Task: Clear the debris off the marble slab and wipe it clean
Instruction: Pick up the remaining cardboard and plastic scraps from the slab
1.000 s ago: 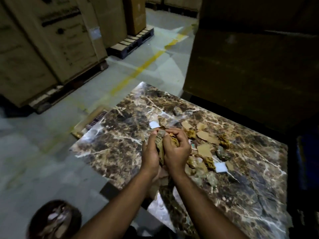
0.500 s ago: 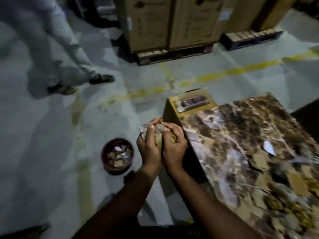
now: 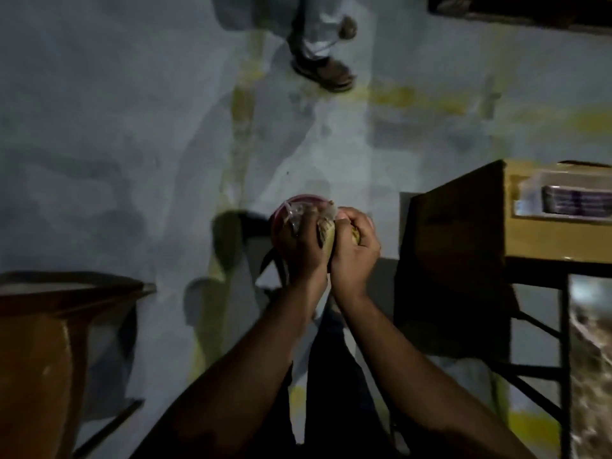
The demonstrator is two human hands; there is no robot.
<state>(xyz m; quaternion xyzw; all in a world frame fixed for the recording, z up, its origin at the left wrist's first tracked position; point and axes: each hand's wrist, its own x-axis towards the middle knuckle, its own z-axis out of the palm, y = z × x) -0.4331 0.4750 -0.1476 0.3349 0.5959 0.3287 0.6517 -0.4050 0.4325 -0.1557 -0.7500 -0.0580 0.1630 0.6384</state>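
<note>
My left hand point(image 3: 299, 246) and my right hand point(image 3: 356, 246) are pressed together, gripping a bunch of debris point(image 3: 326, 235): brown cardboard scraps and crumpled clear plastic. They hover directly over a dark red round bin point(image 3: 299, 201) standing on the floor, whose far rim shows above my fingers. Only a sliver of the brown-veined marble slab point(image 3: 592, 366) is visible at the right edge, resting on a dark metal frame.
A person's sandalled foot point(image 3: 326, 72) stands on the grey concrete floor further ahead. A cardboard box point(image 3: 543, 233) with a clear packet on top sits right of my hands. A brown wooden piece point(image 3: 43, 342) fills the lower left. Faded yellow lines cross the floor.
I have turned left away from the slab. Both hands carried the debris bundle from above the marble to above the red bin, which was left of my hands and now lies beneath them.
</note>
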